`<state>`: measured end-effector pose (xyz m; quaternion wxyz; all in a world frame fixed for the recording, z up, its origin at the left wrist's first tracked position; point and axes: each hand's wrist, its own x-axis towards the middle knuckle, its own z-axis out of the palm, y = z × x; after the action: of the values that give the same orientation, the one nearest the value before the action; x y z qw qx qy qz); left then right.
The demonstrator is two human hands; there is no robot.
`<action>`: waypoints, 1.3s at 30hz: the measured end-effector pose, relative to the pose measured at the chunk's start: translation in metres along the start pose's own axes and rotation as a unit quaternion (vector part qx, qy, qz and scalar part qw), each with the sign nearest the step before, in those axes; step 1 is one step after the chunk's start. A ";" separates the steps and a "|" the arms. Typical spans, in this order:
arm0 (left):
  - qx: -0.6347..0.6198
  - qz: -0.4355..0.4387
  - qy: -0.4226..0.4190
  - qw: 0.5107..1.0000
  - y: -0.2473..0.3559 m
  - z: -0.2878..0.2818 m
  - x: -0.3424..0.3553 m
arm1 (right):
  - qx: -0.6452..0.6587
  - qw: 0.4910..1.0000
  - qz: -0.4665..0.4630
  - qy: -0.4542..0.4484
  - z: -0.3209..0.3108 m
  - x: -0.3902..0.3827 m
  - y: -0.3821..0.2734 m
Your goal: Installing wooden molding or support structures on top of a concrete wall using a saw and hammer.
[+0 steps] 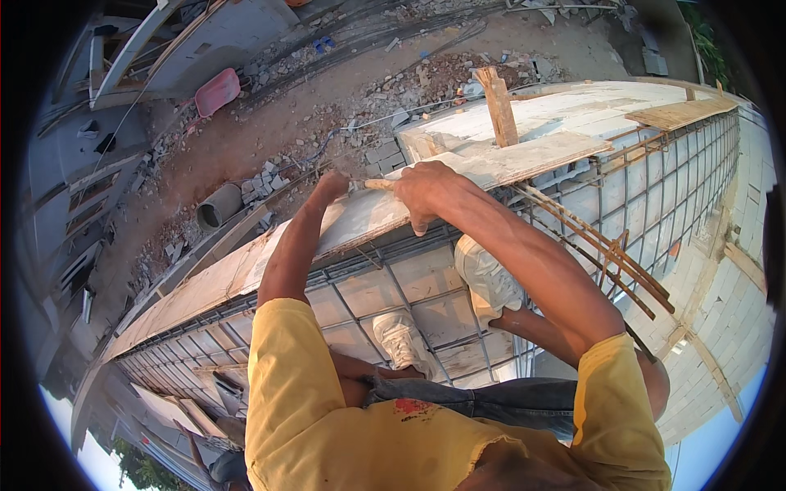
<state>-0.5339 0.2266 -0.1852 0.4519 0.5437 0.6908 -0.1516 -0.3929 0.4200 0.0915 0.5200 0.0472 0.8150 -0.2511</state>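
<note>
My right hand (pixel 427 190) is closed at the end of a short, pale wooden handle (pixel 379 184), over a long plywood board (pixel 487 170). One of its digits hangs past the board's near edge. A small greyish part shows at the handle's left end, too unclear to name. Close to that end, my left hand (pixel 332 187) is a fist by the board's far edge; what it holds, if anything, is hidden. Below the board lies a grid of steel rebar (pixel 391 282), where my feet in light shoes (pixel 401 337) stand.
A wooden post (pixel 497 106) rises behind the board. Loose rusty bars (pixel 602 241) slant across the grid at right. Far below lie rubble (pixel 389 151), a concrete pipe (pixel 219 206) and a red wheelbarrow tray (pixel 218 92). A block wall (pixel 741 237) curves along the right.
</note>
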 end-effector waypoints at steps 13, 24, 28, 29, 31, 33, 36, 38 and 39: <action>0.095 0.131 0.021 0.987 -0.002 0.005 0.007 | 0.338 0.940 0.011 0.046 0.001 0.020 0.051; 0.076 0.118 0.041 0.989 -0.006 0.025 0.010 | 0.267 0.919 0.132 0.258 0.012 0.039 0.009; -0.003 0.079 0.052 0.996 -0.005 0.013 0.002 | 0.284 0.905 0.087 0.305 0.006 0.054 -0.002; -0.010 0.066 0.054 0.996 -0.007 0.010 -0.001 | 0.265 0.923 0.088 0.265 -0.004 0.055 -0.008; -0.033 0.047 0.039 0.998 0.031 0.004 0.005 | 0.242 0.939 0.115 0.216 0.008 0.056 0.006; -0.048 0.009 0.023 0.999 0.039 0.004 0.009 | 0.210 0.955 0.109 0.180 0.025 0.061 0.012; -0.064 -0.015 0.021 0.998 -0.017 0.022 0.005 | 0.226 0.944 0.077 0.229 0.009 0.064 -0.011; 0.048 0.098 0.038 0.993 -0.017 0.026 0.016 | 0.246 0.928 0.088 0.267 0.014 0.066 -0.011; 0.048 0.100 0.036 0.993 -0.016 0.029 0.017 | 0.264 0.909 0.095 0.307 0.015 0.066 -0.013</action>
<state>-0.5343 0.2109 -0.2193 0.4130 0.6360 0.6410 -0.1188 -0.4147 0.3900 0.0335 0.2337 0.3346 0.8303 -0.3795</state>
